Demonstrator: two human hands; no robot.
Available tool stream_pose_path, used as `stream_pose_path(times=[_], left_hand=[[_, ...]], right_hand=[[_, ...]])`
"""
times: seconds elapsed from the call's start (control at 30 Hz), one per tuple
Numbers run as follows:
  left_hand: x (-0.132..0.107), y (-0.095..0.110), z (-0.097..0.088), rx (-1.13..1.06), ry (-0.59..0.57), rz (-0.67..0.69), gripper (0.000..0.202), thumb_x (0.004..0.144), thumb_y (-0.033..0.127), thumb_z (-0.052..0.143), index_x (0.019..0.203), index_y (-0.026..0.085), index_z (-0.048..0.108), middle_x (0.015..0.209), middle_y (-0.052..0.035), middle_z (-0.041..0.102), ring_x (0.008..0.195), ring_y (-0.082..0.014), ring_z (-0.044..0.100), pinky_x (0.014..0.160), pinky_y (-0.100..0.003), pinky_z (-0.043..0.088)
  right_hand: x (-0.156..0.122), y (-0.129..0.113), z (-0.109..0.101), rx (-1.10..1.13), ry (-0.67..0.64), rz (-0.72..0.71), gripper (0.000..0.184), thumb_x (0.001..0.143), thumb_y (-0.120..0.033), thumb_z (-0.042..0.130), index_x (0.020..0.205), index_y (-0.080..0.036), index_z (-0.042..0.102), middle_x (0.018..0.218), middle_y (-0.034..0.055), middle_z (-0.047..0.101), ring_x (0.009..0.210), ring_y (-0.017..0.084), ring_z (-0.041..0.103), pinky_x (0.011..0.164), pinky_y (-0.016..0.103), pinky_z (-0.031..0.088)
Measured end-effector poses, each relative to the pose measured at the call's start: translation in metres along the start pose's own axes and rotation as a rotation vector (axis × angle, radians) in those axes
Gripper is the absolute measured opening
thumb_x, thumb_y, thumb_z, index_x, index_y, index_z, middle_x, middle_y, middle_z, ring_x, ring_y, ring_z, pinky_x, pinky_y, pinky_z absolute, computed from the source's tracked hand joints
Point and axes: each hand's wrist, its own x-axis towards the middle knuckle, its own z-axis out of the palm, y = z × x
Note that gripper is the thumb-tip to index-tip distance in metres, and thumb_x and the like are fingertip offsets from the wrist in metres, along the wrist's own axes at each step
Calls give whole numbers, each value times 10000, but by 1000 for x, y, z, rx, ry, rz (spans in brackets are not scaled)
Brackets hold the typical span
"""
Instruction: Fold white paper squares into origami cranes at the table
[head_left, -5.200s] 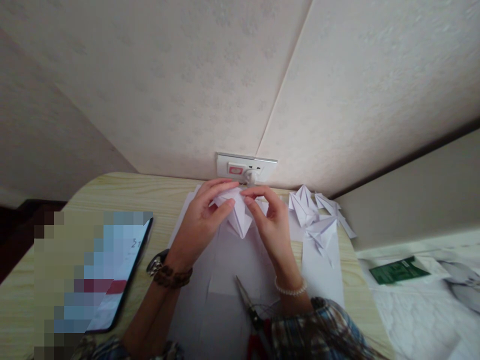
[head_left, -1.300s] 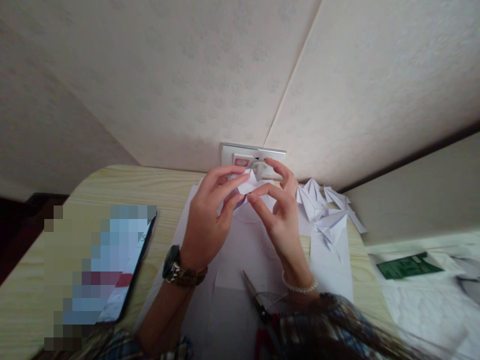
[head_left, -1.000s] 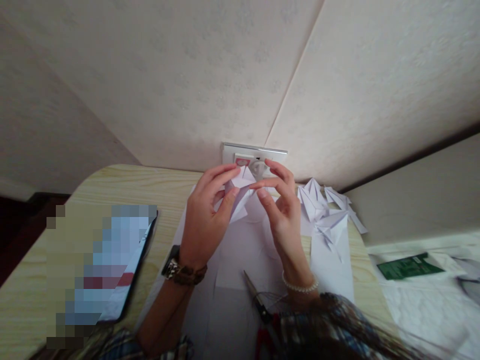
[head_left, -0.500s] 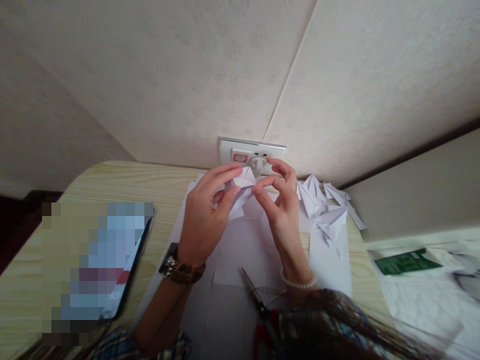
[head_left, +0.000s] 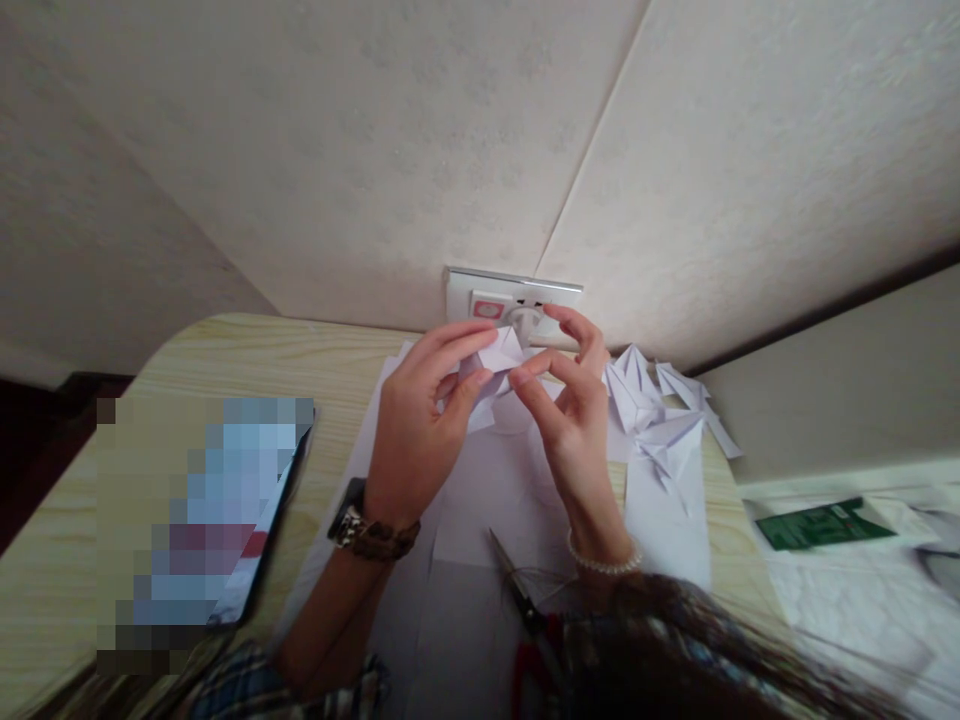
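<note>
Between my two hands is a small piece of folded white paper point(head_left: 501, 352), raised above the sheets on the table. My left hand point(head_left: 424, 415) grips it from the left, fingers behind and thumb in front. From the right, my right hand point(head_left: 566, 400) pinches the paper's lower right edge between thumb and index finger, its other fingers raised. White paper sheets point(head_left: 480, 510) lie underneath. Scissors point(head_left: 525, 600) with red handles rest on them close to my right forearm, partly hidden by hair and sleeve. Several folded paper pieces point(head_left: 652, 410) lie to the right of my right hand.
A tablet-like device point(head_left: 217, 510) with a blurred screen lies on the left of the wooden table point(head_left: 202, 350). Behind my hands, a wall socket point(head_left: 487, 290) holds a white plug. A green packet point(head_left: 821, 522) lies on a white surface at right.
The whole view has shifted slightly, so everything appears a little further right. Both hands keep their hold on the folded paper, which is turned slightly, with little other movement.
</note>
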Motion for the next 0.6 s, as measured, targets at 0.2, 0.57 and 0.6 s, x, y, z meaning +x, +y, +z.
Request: stream_pose_path(times=[0.2,0.57,0.6], left_hand=[[0,-3,0,71,-13,83,277,857,90,558,1087,185,681,1209,-77,653,1138,-197,593,968,-364,527],[3,-3,-2,-164,50,-198,197,852,201,608,1012,208,723,1170,-57,698,1107,-196,633,955,-337,527],[3,-4,-2,-189,45,-239,195,847,204,615,1006,205,728,1149,-55,711,1085,-196,646,962,-340,522]], right_hand=[[0,-4,-1,-124,10,-21,156,834,-307,657,697,-234,648,1348,18,498,1312,264,409,1124,535,243],[-1,-3,1,-156,60,-109,75,881,-314,609,933,-301,661,1313,19,513,1279,253,444,1084,505,320],[-1,-3,0,-164,66,-123,85,884,-303,606,948,-304,660,1310,20,514,1273,255,448,1074,500,331]])
